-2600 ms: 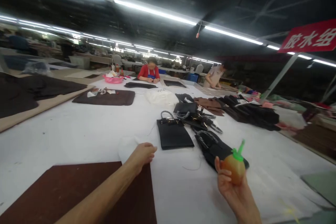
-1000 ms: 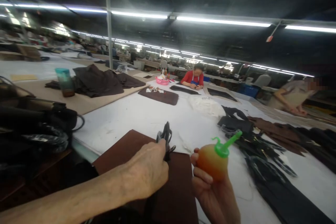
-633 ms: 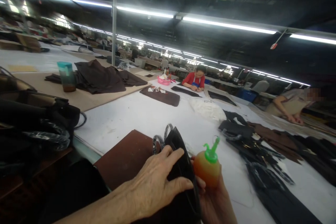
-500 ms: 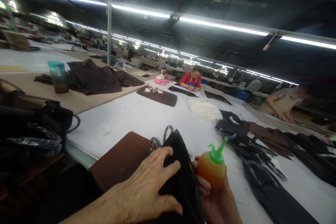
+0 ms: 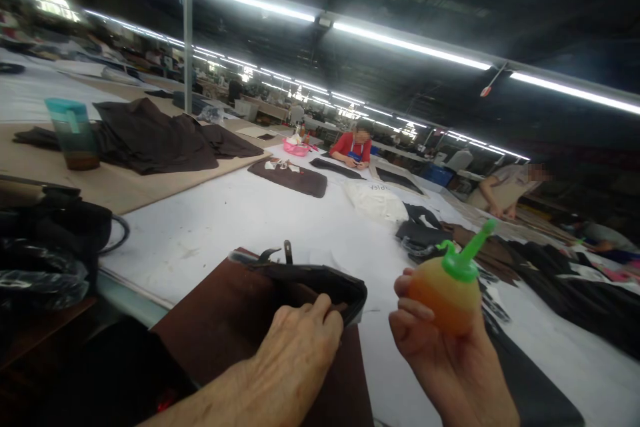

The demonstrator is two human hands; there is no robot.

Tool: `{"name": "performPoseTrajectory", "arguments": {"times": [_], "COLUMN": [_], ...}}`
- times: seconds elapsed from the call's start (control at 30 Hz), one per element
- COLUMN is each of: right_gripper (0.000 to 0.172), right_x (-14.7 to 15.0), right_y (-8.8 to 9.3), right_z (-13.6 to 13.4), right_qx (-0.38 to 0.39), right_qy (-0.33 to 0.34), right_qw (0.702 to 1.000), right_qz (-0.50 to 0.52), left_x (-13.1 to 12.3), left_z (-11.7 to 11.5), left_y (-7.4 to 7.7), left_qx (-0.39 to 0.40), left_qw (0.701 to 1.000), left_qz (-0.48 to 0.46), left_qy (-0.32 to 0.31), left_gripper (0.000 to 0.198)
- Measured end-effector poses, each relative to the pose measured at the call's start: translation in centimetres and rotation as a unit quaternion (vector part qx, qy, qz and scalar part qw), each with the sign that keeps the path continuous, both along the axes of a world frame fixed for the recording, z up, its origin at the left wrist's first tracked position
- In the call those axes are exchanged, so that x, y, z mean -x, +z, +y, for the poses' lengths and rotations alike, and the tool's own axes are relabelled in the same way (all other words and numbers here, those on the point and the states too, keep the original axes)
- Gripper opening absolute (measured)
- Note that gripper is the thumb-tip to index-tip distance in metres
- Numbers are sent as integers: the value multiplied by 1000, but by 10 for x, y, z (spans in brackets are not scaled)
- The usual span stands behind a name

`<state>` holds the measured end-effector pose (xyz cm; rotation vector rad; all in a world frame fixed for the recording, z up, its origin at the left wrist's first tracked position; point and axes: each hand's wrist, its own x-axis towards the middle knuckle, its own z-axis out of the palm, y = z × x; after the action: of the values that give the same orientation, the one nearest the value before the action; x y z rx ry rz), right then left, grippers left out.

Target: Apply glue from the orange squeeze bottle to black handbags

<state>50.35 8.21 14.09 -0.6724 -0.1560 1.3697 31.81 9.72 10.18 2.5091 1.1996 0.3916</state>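
My left hand (image 5: pixel 297 353) is closed on the near edge of a black handbag (image 5: pixel 353 283), its fingertips curled over the rim. The bag's mouth gapes toward me, showing a dark brown inside, and a small strap stands up at its far side. Under the bag is a brown sheet (image 5: pixel 200 310) on the white table. To the right, my right hand (image 5: pixel 450 360) grips a round squeeze bottle (image 5: pixel 443 297) with orange liquid inside. Its green cap and spout tilt up to the right, apart from the bag.
Dark bags and fabric pieces (image 5: pixel 540 280) lie along the right side. On the left are a teal-lidded cup (image 5: pixel 75 137), a dark cloth pile (image 5: pixel 155 137) and black bags in plastic (image 5: pixel 55 240). A person in red (image 5: pixel 353 147) works across the table.
The bag has tipped over from a more upright pose, its mouth now facing me. My left fingers went from spread to curled on its edge. The bottle moved right, away from the bag.
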Motion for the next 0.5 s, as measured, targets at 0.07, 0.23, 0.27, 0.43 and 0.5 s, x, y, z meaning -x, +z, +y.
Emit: {"name": "performPoseTrajectory", "arguments": {"times": [0.07, 0.23, 0.27, 0.43, 0.5], "right_gripper": [41, 43, 42, 37, 34], "right_x": [4, 10, 9, -3, -7], "right_y": [3, 4, 5, 12, 11], "right_z": [5, 19, 21, 23, 21], "right_qx": [-13, -46, -45, -32, -28], "right_qy": [9, 30, 22, -29, -37], "right_qw": [1000, 996, 996, 997, 997], "right_qz": [-23, -72, -76, -69, -57], "left_x": [-4, -3, -4, -16, -26], "left_z": [4, 20, 24, 42, 47], "left_y": [8, 15, 15, 13, 10], "left_qx": [77, 147, 175, 284, 280], "left_qw": [997, 980, 971, 925, 930], "left_qz": [-12, -132, -163, -247, -233], "left_qy": [-5, 19, 22, 51, 58], "left_gripper": [5, 26, 35, 34, 32]}}
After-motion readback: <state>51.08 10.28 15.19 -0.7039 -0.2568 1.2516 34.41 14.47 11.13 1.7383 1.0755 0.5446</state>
